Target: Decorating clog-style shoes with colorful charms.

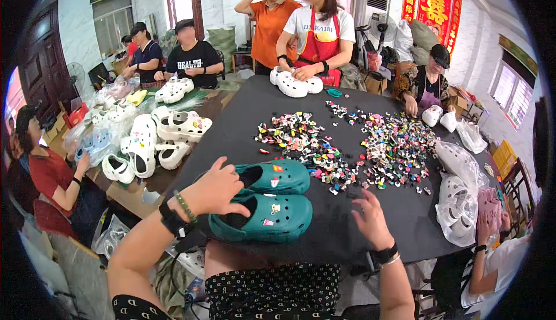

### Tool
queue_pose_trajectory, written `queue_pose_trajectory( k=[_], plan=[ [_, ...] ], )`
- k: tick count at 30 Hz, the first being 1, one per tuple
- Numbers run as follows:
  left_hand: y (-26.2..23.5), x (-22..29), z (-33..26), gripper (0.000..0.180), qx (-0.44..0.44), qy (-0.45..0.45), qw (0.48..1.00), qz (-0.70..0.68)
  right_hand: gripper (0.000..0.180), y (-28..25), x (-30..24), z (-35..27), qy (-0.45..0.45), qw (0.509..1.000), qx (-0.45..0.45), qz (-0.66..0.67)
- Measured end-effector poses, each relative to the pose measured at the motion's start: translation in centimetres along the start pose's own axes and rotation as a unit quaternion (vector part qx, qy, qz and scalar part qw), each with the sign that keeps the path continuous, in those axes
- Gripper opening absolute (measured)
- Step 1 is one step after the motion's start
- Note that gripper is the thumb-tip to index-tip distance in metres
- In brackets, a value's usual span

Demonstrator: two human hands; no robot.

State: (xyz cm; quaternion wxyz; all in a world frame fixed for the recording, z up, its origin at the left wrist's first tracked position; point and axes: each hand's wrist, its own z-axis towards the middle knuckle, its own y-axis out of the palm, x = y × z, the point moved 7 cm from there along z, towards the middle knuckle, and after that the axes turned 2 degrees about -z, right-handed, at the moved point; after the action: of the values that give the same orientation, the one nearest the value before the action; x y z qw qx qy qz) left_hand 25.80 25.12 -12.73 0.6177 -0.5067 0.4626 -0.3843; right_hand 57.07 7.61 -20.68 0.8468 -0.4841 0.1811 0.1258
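The left hand rests on the heel end of two green clogs. Its fingers are spread and curved over them, not closed tight. The left arm bends in from the lower left. The right hand lies open and flat on the black table, just right of the clogs, holding nothing. Past the clogs lies a big pile of small colourful charms. Further off, other people sit and stand around white clogs.
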Motion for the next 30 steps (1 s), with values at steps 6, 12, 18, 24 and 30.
queue_pose_trajectory(
  k=[6,12,18,24,30],
  plan=[
    [0.5,0.7,-4.9,0.062,-0.014,-0.152,0.984,-0.089,0.028,2.6,-3.3,-3.2,0.013,0.999,-0.007,0.032],
    [-5.9,1.2,-5.7,0.046,0.07,-0.15,0.977,-0.137,0.025,5.5,-5.4,-4.7,0.006,0.999,0.006,-0.051],
    [-8.6,-0.5,-4.4,0.039,0.121,-0.136,0.975,-0.123,0.023,5.4,-5.9,-4.7,0.009,0.997,0.014,-0.079],
    [2.8,-2.2,-4.3,0.076,0.0,-0.088,0.992,-0.095,0.022,6.0,-6.6,-4.6,-0.006,0.997,0.016,-0.078],
    [6.2,-3.4,-2.4,0.059,0.0,-0.104,0.993,-0.061,0.022,6.2,-5.8,-5.4,-0.019,0.996,0.022,-0.088]
  ],
)
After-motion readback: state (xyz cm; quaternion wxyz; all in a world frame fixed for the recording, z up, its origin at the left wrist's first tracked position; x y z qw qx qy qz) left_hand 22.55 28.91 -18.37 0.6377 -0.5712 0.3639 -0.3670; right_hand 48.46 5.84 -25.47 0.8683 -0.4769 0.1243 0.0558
